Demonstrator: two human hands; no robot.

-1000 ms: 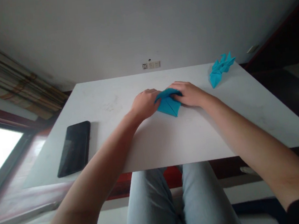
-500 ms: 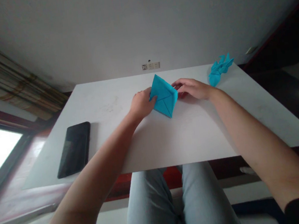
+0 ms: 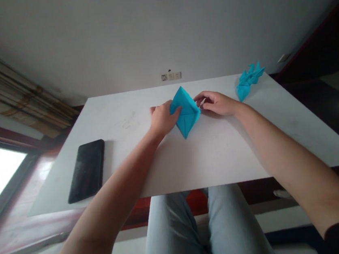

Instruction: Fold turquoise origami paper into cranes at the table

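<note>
A folded sheet of blue origami paper (image 3: 190,118) stands in a diamond shape over the middle of the white table, with crease lines on its lower half. My left hand (image 3: 165,117) grips its left corner, the thumb lying on the front face and the other fingers behind. Close to the right corner is my right hand (image 3: 214,102), its fingers bent and a gap showing between thumb and forefinger. Its fingertips reach the paper's edge; whether they touch it I cannot tell.
A finished-looking blue origami figure (image 3: 248,81) lies at the table's back right. On the left rests a black smartphone (image 3: 87,171), beside my left forearm. Behind the white table (image 3: 204,168) rises a grey wall with sockets (image 3: 170,76). A curtain hangs at the left.
The blue paper has turned clockwise a little, so its lower tip now points nearly straight down. My left thumb lies further across its face. My right hand has shifted slightly left.
</note>
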